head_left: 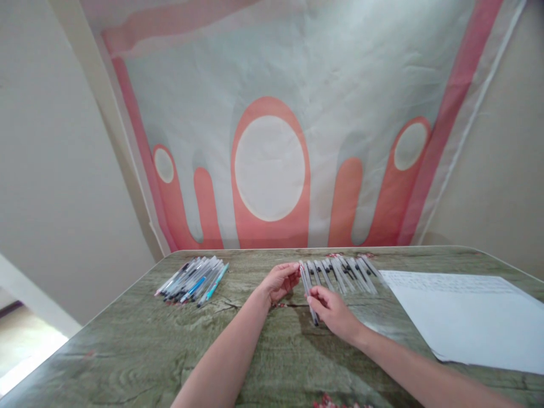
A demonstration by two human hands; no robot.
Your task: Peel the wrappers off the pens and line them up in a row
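Observation:
A slim clear-barrelled pen slants between my two hands, its dark end toward me. My left hand pinches the far end of this pen with its fingertips. Lower down the barrel, my right hand has thumb and fingers closed on the same pen. Just to the right, a row of similar clear pens with dark parts lies side by side on the table. To the left lies a loose pile of pens, mostly clear or grey, with a blue one and a turquoise pen at its right side.
A large white sheet of paper with handwriting along its far edge lies at the right of the wood-patterned table. Behind the table's far edge hangs a pink and grey printed sheet. Reddish patches show at the near edge.

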